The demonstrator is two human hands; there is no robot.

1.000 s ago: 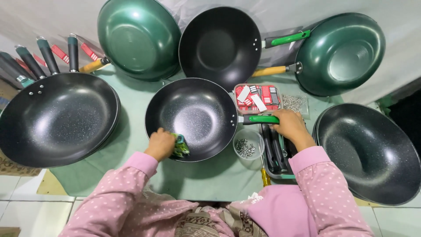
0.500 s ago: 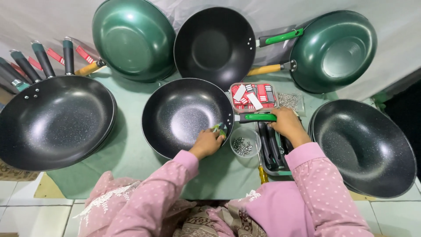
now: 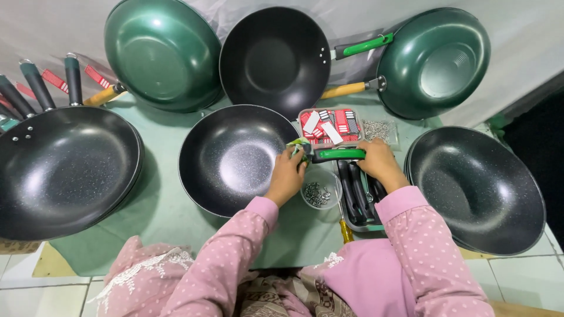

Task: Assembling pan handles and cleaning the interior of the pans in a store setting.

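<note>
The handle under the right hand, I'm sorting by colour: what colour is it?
Bright green handle, gripped by the right hand; head view.

- Both arms are covered by long pink sleeves dotted all over with small white spots.
- The left sleeve [image 3: 229, 258] ends in a plain cuff at the wrist, leaving the left hand [image 3: 286, 176] bare.
- The right sleeve [image 3: 429, 258] has the same dotted pink cloth and the same plain cuff; the right hand [image 3: 379, 164] is bare too.
- No rings, watch or gloves show on either hand.
- A plain pink cloth, edged with white lace trim [image 3: 141, 273], hangs down over the chest.
- Below it lies a patterned garment [image 3: 276, 299] in brown and beige.
</note>
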